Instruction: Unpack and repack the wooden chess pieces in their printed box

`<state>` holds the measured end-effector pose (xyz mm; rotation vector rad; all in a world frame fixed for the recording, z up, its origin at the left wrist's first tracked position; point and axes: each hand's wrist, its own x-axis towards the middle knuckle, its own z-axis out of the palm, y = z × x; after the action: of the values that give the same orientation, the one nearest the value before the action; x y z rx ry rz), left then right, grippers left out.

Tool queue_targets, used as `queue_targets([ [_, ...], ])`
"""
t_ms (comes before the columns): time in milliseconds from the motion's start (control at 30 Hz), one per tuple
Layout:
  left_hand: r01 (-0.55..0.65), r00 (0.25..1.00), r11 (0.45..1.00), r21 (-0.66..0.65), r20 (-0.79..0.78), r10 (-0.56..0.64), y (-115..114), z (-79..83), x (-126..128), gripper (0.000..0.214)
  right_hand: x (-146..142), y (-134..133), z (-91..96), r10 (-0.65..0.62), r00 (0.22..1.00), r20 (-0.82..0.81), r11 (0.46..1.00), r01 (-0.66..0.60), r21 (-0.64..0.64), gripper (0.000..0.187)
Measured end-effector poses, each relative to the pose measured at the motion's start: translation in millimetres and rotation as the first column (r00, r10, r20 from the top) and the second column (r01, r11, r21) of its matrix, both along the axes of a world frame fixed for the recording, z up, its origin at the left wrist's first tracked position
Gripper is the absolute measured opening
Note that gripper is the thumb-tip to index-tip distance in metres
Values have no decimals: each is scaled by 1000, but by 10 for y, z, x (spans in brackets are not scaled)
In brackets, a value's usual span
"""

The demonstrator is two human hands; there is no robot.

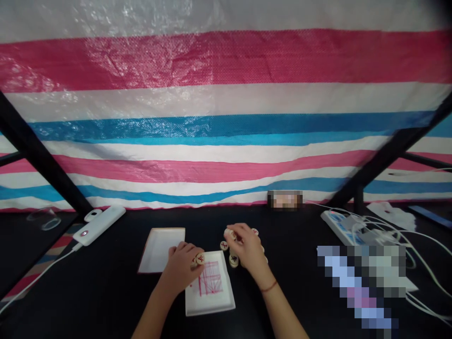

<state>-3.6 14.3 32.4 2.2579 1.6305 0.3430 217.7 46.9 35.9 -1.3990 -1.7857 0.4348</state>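
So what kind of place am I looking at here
Probably a makeshift work or recording booth, not a home room: a striped plastic tarp backs a black table, with a power strip trailing white cables. The left hand holds a round game piece.

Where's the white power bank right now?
In the head view, the white power bank lies far left on the black table, left of the empty white tray, cable attached.

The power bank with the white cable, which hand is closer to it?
Left. The left hand lies right of the power bank, holding a round piece. The right hand is farther right, over the loose pieces.
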Motion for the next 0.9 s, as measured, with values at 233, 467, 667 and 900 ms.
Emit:
queue_targets([
  [233,-3,1000,1000,11,27,3,-14,9,5,31,-339,-440,-224,277,952,132,959,-283,29,32],
  [467,-3,998,998,68,-59,7,-20,-49,31,44,-355,-451,-245,331,925,186,942,-337,0,36],
  [667,48,997,993,110,-67,-41,-29,-32,188,38,-323,-469,-251,216,969,119,970,-227,90,20],
  [900,100,991,995,31,-92,-97,-14,-3,253,20,-366,-455,-171,239,960,145,948,-263,181,21],
])
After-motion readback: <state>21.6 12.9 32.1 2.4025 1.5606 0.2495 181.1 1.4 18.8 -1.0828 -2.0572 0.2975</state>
